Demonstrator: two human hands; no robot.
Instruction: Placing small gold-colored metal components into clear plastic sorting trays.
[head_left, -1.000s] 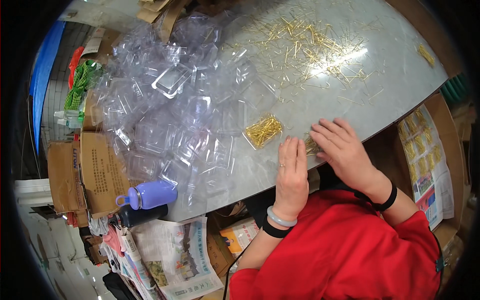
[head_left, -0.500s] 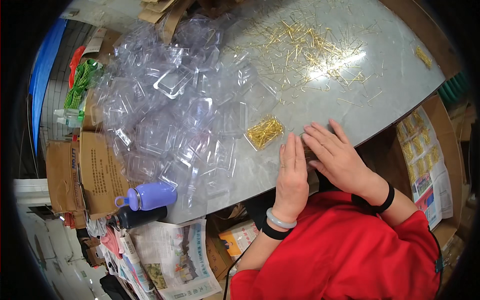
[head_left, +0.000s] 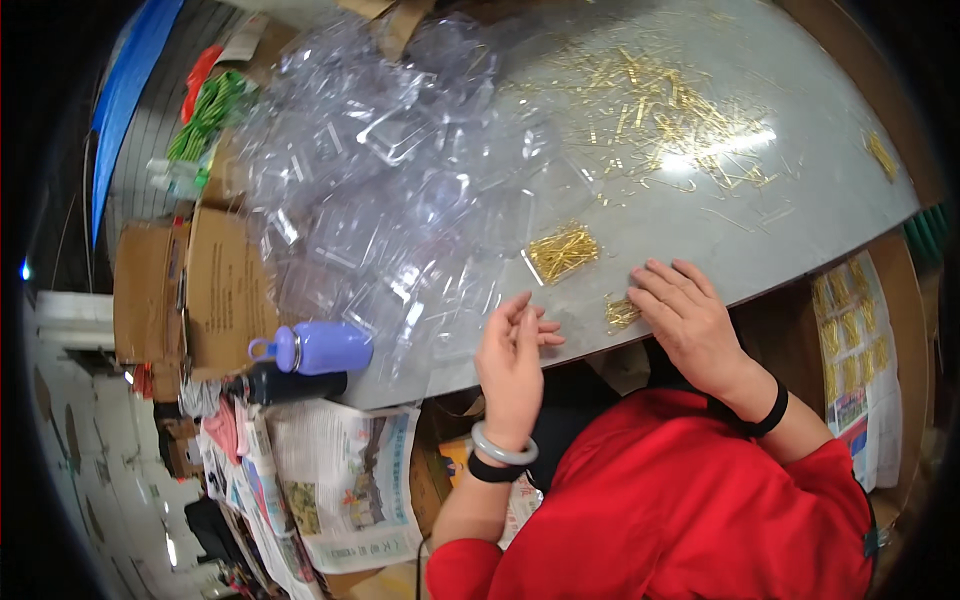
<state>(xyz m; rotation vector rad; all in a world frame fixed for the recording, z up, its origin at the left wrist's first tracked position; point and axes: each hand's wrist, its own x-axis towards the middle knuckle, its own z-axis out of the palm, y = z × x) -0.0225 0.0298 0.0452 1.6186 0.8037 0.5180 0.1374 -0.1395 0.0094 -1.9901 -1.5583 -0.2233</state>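
Note:
My left hand [head_left: 513,362], with a pale bangle and a black band at its wrist, hovers by the table's near edge. Its fingers are apart and hold nothing. The right hand [head_left: 688,325] lies with fingers stretched out beside a small bunch of gold wire hooks [head_left: 621,312], its fingertips at the bunch's right side. Beyond both hands sits a small clear plastic tray [head_left: 533,268] heaped with gold hooks [head_left: 563,252]. A wide scatter of loose gold hooks [head_left: 650,110] covers the table's far part.
Clear plastic trays [head_left: 390,210] pile up on the grey table [head_left: 690,235] at left. A purple bottle [head_left: 330,347] and a black bottle [head_left: 290,386] lie at its near left edge. At right, a cardboard box [head_left: 905,350] holds bunches of hooks in rows [head_left: 850,325].
My left hand has moved left, away from my right hand, and its fingers have spread. The small bunch of hooks now shows beside my right hand. The whole view has shifted slightly.

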